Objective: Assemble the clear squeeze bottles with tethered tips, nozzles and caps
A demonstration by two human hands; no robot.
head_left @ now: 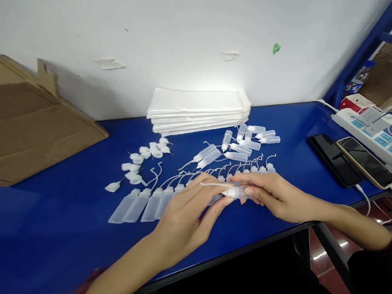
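Observation:
Between my two hands is a small translucent squeeze bottle (237,192) with a white nozzle cap and a thin tail, lying sideways above the table's front part. My left hand (191,212) pinches it at the cap end. The bottle's body is gripped by my right hand (279,197) from the other side. Just behind my hands runs a row of similar bottles (146,205) with thin white tails, partly hidden by my fingers. Farther back lies a loose group of capped bottles (236,156). White nozzle caps (136,158) are scattered at the left.
A stack of white plastic bags (195,107) lies against the wall. Cardboard (23,122) leans at the left. On the right are two phones, a black one (334,159) and a lighter-edged one (367,163), with cables and a power strip (377,136). The blue table (68,224) ends near my forearms.

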